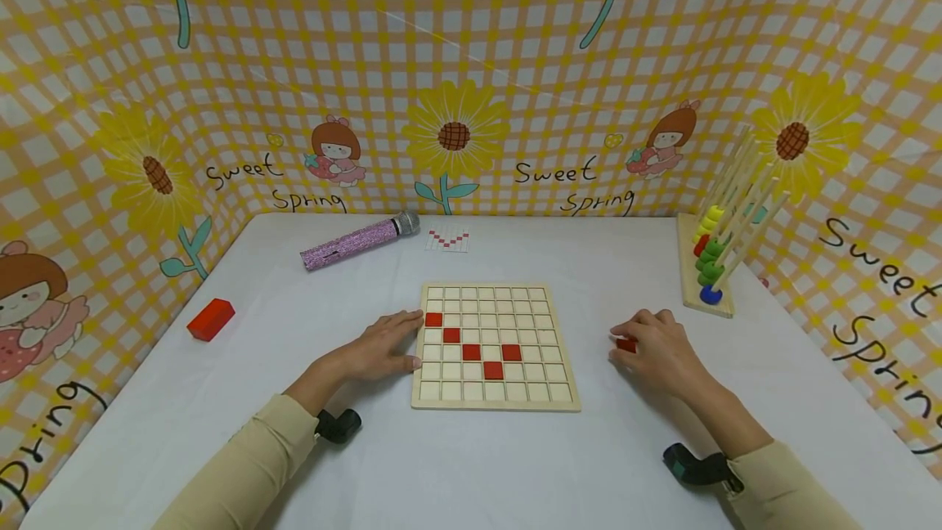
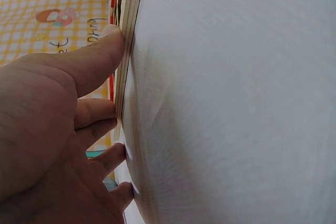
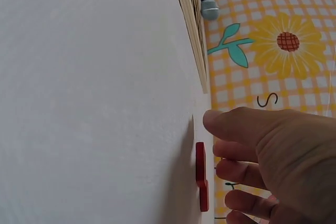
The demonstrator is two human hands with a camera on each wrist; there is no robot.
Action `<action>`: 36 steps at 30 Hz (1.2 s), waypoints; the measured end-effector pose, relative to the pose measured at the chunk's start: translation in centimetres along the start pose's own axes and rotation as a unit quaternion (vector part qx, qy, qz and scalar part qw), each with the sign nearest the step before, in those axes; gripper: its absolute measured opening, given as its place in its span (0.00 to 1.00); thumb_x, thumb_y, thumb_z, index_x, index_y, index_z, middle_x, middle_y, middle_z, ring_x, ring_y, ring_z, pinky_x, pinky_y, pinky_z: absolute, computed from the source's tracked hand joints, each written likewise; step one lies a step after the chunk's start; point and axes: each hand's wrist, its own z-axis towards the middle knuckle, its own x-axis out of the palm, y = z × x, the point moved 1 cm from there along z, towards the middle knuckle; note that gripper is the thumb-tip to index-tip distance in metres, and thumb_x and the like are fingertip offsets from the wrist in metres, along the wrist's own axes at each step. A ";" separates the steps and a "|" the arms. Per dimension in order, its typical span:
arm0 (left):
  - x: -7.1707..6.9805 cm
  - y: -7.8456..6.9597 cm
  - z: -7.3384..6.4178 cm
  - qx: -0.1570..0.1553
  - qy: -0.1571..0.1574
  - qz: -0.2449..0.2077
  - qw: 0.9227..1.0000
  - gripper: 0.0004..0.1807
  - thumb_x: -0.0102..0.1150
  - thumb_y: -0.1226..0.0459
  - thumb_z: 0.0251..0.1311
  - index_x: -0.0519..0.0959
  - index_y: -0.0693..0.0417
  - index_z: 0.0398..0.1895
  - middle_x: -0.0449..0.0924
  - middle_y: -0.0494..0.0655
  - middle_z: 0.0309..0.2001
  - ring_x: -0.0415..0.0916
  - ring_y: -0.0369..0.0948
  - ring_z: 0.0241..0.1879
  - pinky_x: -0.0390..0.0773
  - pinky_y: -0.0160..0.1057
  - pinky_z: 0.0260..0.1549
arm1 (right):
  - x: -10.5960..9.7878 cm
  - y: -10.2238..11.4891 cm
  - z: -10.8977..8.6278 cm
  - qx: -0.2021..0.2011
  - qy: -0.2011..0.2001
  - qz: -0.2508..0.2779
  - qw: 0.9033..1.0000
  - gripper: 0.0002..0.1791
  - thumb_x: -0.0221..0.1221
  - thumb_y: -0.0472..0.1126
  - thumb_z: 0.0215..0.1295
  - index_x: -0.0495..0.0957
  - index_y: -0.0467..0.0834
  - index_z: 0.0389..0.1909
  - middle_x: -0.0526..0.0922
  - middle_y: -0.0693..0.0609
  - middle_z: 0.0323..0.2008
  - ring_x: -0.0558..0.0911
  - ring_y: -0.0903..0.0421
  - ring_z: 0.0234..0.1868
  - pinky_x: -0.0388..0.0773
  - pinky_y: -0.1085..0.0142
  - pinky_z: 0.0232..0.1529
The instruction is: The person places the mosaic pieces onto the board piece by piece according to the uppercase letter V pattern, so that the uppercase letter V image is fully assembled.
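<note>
A wooden grid board [image 1: 450, 392] lies on the white table with several red square tiles set in its cells, mostly along a descending diagonal. At its left side is my left hand [image 1: 375, 348], thumb and fingers extended and touching the board's edge [image 2: 127, 51]. To the right of the board, my right hand [image 1: 655, 350] hovers low with loosely bent fingers. Below it, in the right wrist view, a red tile [image 3: 200, 163] and a second red tile [image 3: 204, 196] lie on the table, apart from the thumb and fingertips.
Behind the board lie a glittery purple microphone [image 1: 356, 244] and a small card [image 1: 447, 239] printed with a red V pattern. A red block [image 1: 211, 319] sits far left. At the right stands a wooden peg rack [image 1: 687, 260] with coloured beads. Patterned cloth walls enclose the table.
</note>
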 end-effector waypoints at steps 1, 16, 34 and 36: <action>0.0 0.0 0.0 0.002 -0.001 0.000 1.000 0.38 0.56 0.55 0.63 0.54 0.62 0.72 0.49 0.55 0.75 0.43 0.60 0.73 0.47 0.62 0.69 | 0.0 -0.1 0.0 0.002 0.000 -0.002 1.000 0.17 0.69 0.42 0.50 0.83 0.39 0.41 0.79 0.42 0.38 0.69 0.44 0.41 0.62 0.59 0.36; 0.0 0.0 0.1 -0.006 0.000 -0.002 1.000 0.39 0.56 0.54 0.63 0.53 0.61 0.72 0.48 0.55 0.75 0.42 0.59 0.73 0.45 0.61 0.70 | -0.1 -1.4 -0.6 0.001 -0.004 -0.018 1.000 0.17 0.69 0.43 0.48 0.84 0.37 0.37 0.80 0.42 0.34 0.69 0.43 0.39 0.63 0.54 0.36; 0.0 0.0 0.1 -0.008 0.000 -0.002 1.000 0.39 0.56 0.55 0.63 0.53 0.61 0.72 0.48 0.55 0.75 0.42 0.59 0.73 0.46 0.62 0.70 | -0.4 -1.5 -1.5 0.007 0.004 -0.006 1.000 0.13 0.69 0.41 0.48 0.85 0.39 0.34 0.81 0.44 0.34 0.71 0.43 0.40 0.64 0.54 0.36; 0.0 0.0 0.1 -0.008 0.000 -0.001 1.000 0.39 0.55 0.55 0.64 0.53 0.61 0.72 0.48 0.55 0.75 0.42 0.59 0.73 0.46 0.62 0.69 | -0.4 -1.5 -1.5 0.003 0.000 -0.003 1.000 0.12 0.69 0.41 0.48 0.85 0.39 0.34 0.80 0.44 0.34 0.71 0.43 0.40 0.64 0.55 0.36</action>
